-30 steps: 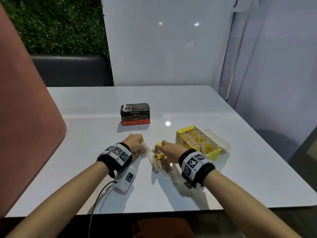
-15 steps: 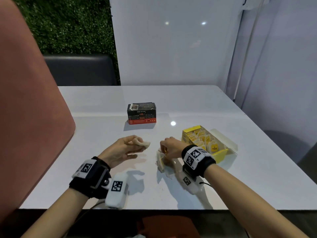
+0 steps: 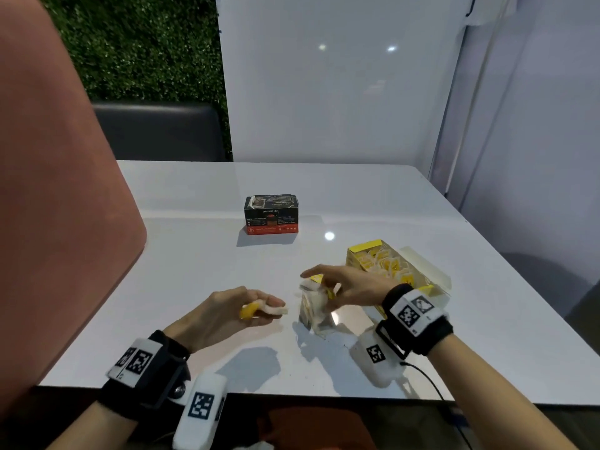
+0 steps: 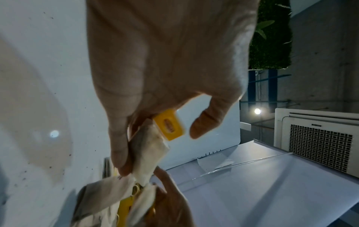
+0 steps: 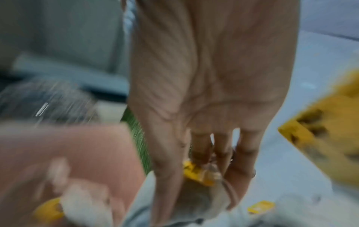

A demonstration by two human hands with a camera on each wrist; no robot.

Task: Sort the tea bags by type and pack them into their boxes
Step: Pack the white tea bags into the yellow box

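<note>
The white bench (image 3: 194, 254) carries everything, and going from the biggest thing down: the yellow box (image 3: 422, 277) lies open at about three o'clock of the bench's middle, its lid flap folded back and rows of yellow-tagged tea bags already standing inside, so that type looks well on its way to being packed. The black and red box (image 3: 271, 216) stands shut at about twelve o'clock, well apart from the hands; whether it holds its own bags cannot be told, and no bags of a second type lie in view. Between the two hands, just toward six o'clock of the yellow box, a small heap of loose tea bags (image 3: 313, 311) remains to be packed. The right hand (image 3: 350, 287) reaches over that heap with fingers fairly straight and spread, their tips down among the bags and a yellow tag; its wrist view is too blurred to tell whether that grip has closed on anything. The left hand (image 3: 224, 311), at about nine o'clock of the heap, has its grip pinched on one tea bag (image 4: 147, 153), the yellow tag (image 4: 170, 126) sticking out by the thumb. By the look of it, what is left is this bag and the heap, then closing the yellow box.
</note>
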